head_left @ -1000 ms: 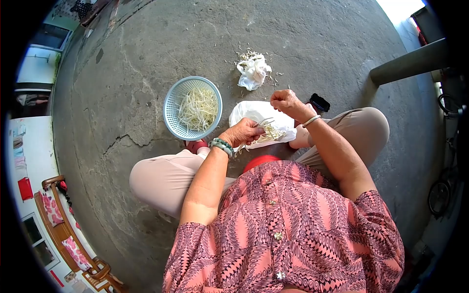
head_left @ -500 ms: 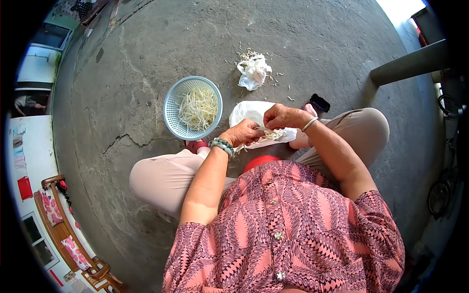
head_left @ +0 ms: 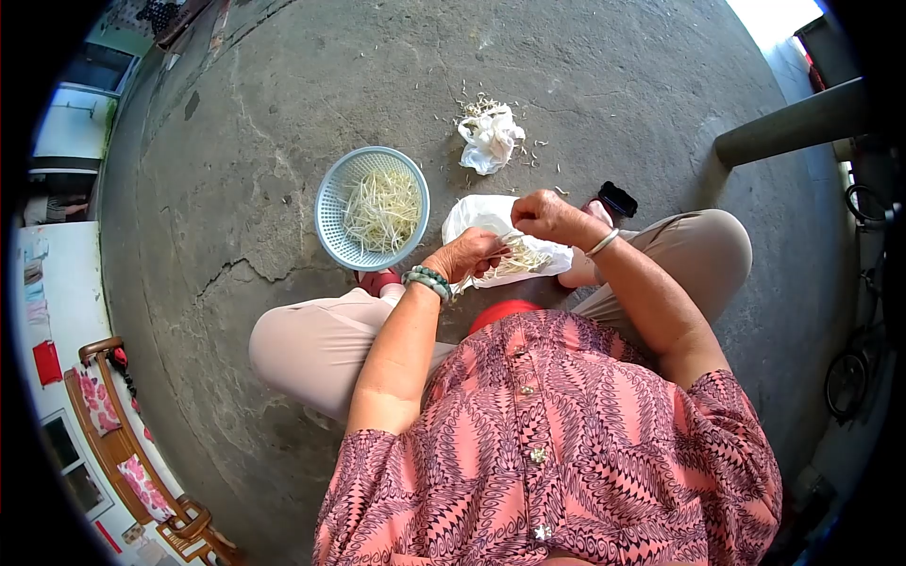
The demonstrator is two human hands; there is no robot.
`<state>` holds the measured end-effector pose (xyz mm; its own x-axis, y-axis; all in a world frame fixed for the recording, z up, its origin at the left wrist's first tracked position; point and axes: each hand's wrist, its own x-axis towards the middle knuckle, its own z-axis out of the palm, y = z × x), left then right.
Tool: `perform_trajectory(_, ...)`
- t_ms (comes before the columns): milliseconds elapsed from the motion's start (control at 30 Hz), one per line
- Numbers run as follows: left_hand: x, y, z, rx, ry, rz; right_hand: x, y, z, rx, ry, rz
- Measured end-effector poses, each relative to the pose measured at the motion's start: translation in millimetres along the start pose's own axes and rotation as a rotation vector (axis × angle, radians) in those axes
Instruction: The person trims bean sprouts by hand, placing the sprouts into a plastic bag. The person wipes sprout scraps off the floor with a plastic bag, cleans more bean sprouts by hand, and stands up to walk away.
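Between my knees an opened white plastic bag [head_left: 464, 213] lies on the floor with loose bean sprouts [head_left: 528, 259] on it. My left hand [head_left: 470, 253], with a beaded bracelet at the wrist, is closed over the bag's near-left side on several bean sprouts, whose thin stems stick out below the fingers. Slightly up and right, my right hand [head_left: 549, 217] is closed in a pinch above the bag; anything between its fingertips is too small to make out. A pale blue colander [head_left: 327, 209] left of the bag holds a heap of whitish sprouts [head_left: 382, 212].
Beyond the bag lies a crumpled white plastic bag [head_left: 491, 141] with scattered sprout scraps [head_left: 483, 104]. A dark phone-like object [head_left: 619, 199] rests near my right foot. A thick grey post [head_left: 788, 123] stands at right, a wooden bench [head_left: 132, 472] at far left.
My right hand has drawn up and slightly right, away from my left hand, so the gap between them is wider. More sprouts on the bag show now.
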<state>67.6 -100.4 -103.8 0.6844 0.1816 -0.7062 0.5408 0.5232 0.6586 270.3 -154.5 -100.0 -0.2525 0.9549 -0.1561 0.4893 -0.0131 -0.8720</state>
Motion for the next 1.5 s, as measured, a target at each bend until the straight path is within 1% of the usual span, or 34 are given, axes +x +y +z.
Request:
perform_trajectory(67,-1,1,0,-0.015,-0.005,0.013,-1,12,10,-0.095,-0.001,-0.011)
perform_trajectory(267,7,-5,0,0.016,-0.015,-0.002,0,5,19,-0.070,-0.046,-0.044)
perform_trajectory(300,6,-4,0,0.015,-0.022,-0.004,1,4,20,-0.103,-0.008,-0.095)
perform_trajectory(400,4,-1,2,-0.001,-0.044,0.004,3,3,17,-0.080,-0.007,-0.070)
perform_trajectory(700,7,-5,1,0.021,-0.055,0.062,4,8,24,-0.360,0.143,-0.076)
perform_trajectory(800,5,-4,0,0.028,-0.050,0.061,6,4,13,-0.397,0.384,0.035)
perform_trajectory(833,4,-3,0,0.019,-0.029,0.060,10,6,4,-0.354,0.484,0.078)
perform_trajectory(867,3,-2,1,0.010,-0.008,0.057,8,9,-9,-0.357,0.418,0.296)
perform_trajectory(933,2,-2,2,-0.022,0.008,0.066,4,15,-24,-0.601,0.431,0.390)
perform_trajectory(1033,7,-7,-4,-0.085,-0.006,0.097,3,32,-39,-0.541,0.310,0.569)
perform_trajectory(1133,9,-9,-6,-0.058,0.024,0.163,-2,37,-20,-0.527,0.617,0.377)
perform_trajectory(1233,8,-7,-5,-0.076,0.051,0.194,-3,54,-8,-0.517,0.587,0.247)
perform_trajectory(1267,8,-6,-4,-0.082,0.047,0.189,-4,58,-9,-0.224,0.430,0.357)
perform_trajectory(1333,7,-6,-4,-0.095,0.039,0.181,-5,19,-20,0.361,0.098,0.547)
perform_trajectory(1367,8,-6,-4,-0.114,0.031,0.187,-7,3,-24,0.390,0.025,0.572)
perform_trajectory(1500,7,-6,-5,-0.168,-0.001,0.200,-10,-3,-22,0.512,-0.063,0.537)
